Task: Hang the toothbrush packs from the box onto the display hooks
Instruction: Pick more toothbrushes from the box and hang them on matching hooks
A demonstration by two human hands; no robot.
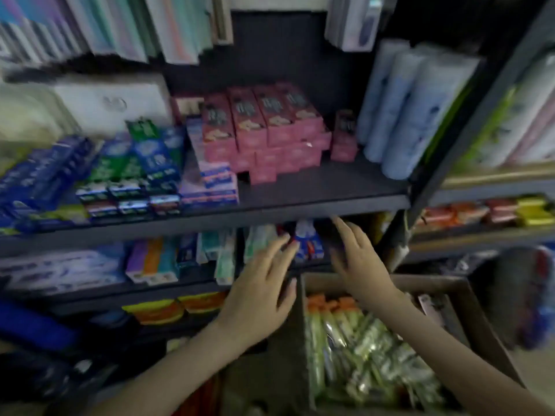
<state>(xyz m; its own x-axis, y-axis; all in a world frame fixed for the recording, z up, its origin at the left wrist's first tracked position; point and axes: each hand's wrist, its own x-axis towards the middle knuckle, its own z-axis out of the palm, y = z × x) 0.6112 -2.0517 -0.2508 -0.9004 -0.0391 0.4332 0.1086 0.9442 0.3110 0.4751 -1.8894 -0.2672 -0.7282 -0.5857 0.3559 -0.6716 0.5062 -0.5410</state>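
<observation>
A brown cardboard box (390,283) at the lower right holds several green and orange toothbrush packs (354,349). Both my hands reach into the second shelf under the dark shelf board. My left hand (261,283) has its fingers spread and straight, fingertips near a blue, red and white pack (309,241) standing on that shelf. My right hand (357,259) is beside the same pack on its right, fingers extended into the dark gap. Neither hand plainly grips anything. The picture is blurred. More packs (168,28) hang along the top.
Pink boxes (264,127) and blue and green toothpaste cartons (132,163) fill the upper shelf (300,205). Pale blue tubes (411,109) stand at its right end beside a dark upright post (450,139). Further cartons (150,259) line the second shelf to the left.
</observation>
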